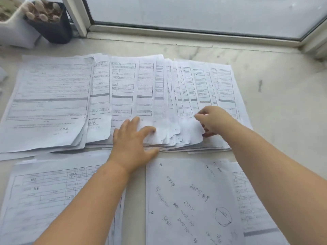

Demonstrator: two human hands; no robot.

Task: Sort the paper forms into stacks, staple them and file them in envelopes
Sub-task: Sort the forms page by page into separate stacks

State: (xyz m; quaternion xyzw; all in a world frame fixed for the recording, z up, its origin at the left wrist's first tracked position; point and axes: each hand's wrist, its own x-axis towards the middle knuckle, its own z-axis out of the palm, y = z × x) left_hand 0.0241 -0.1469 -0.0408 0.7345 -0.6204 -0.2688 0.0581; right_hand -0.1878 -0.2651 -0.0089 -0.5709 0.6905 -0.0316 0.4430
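While nearest stacks are lying flat at worktop point(283, 96) front edge, left hand point(131, 141) is pressing, fingers straight, on fanned forms point(123, 89). Right hand point(215, 120) is pinching lower corner of one sheet. Judging: sheets light, limp, slippery on each other, corners curling; corner or bottom edge looking like best hold. Long axes running away from viewer, headings at far end toward window point(194, 13).

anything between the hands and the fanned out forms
No. The left hand lies flat on the fanned forms, and the right hand pinches the lower corner of one sheet. Nothing lies on top of them.
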